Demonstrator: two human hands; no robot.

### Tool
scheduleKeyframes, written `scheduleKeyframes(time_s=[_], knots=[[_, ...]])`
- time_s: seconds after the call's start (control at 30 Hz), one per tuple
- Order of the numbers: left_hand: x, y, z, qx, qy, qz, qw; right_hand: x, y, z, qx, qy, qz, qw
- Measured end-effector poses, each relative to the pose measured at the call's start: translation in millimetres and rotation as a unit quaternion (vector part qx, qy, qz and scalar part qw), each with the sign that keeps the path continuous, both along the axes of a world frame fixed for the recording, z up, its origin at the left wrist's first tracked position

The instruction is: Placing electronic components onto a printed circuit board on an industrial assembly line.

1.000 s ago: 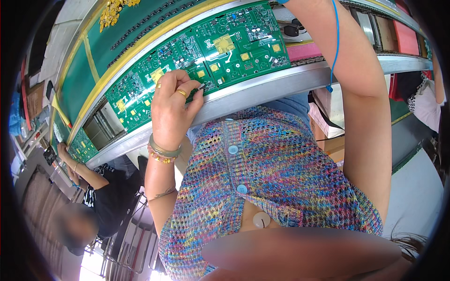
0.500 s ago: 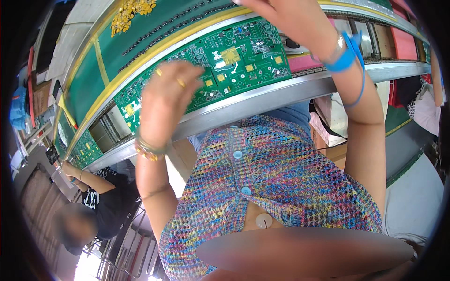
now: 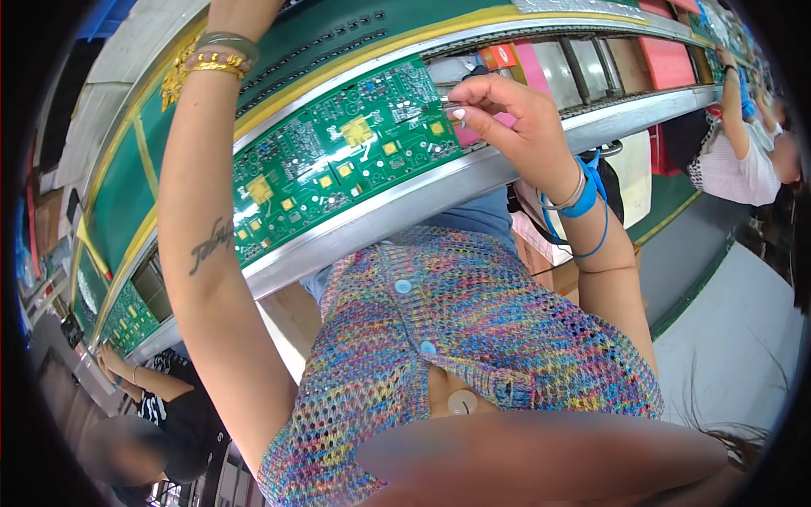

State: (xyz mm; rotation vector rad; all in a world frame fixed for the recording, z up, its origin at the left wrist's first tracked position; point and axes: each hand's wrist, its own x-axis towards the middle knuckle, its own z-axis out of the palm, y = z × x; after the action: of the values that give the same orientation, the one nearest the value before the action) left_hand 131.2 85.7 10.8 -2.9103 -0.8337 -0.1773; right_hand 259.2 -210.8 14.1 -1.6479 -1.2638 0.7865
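My left hand [image 3: 243,15] reaches far up at the top edge of the picture. Its fingers are cut off there, so I cannot see what they touch. Beside its wrist lies a heap of small yellow parts [image 3: 174,83], partly hidden by the arm. At the right end of a large green circuit board [image 3: 376,169], my right hand [image 3: 515,127] is closed, thumb and fingertips pinching a small electronic component [image 3: 452,104] with thin metallic leads. Yellow-topped parts and many tiny components cover the board.
The board lies between metal conveyor rails [image 3: 498,165]. Rows of small black components [image 3: 325,38] sit on the green surface beyond. Pink sheets [image 3: 481,128] and a red block [image 3: 667,72] are farther right. Co-workers [image 3: 182,406] stand at the line on both sides.
My left hand has left the board and gone up toward the yellow parts. My right hand has come down from the far side to the board's right end. The board appears farther left in view.
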Motion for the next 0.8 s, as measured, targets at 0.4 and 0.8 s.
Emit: scheduleKeyframes(time_s=[0.4, 0.8], knots=[[-86.9, -122.5, 19.0, -0.302, -0.265, -0.026, 0.916, 11.2, -19.9, -24.5, 0.015, -0.187, 0.112, 0.976], [-150.7, -173.6, -11.5, -0.467, -0.224, 0.081, 0.851, 9.3, -12.9, -29.7, 0.058, -0.269, 0.146, 0.95]])
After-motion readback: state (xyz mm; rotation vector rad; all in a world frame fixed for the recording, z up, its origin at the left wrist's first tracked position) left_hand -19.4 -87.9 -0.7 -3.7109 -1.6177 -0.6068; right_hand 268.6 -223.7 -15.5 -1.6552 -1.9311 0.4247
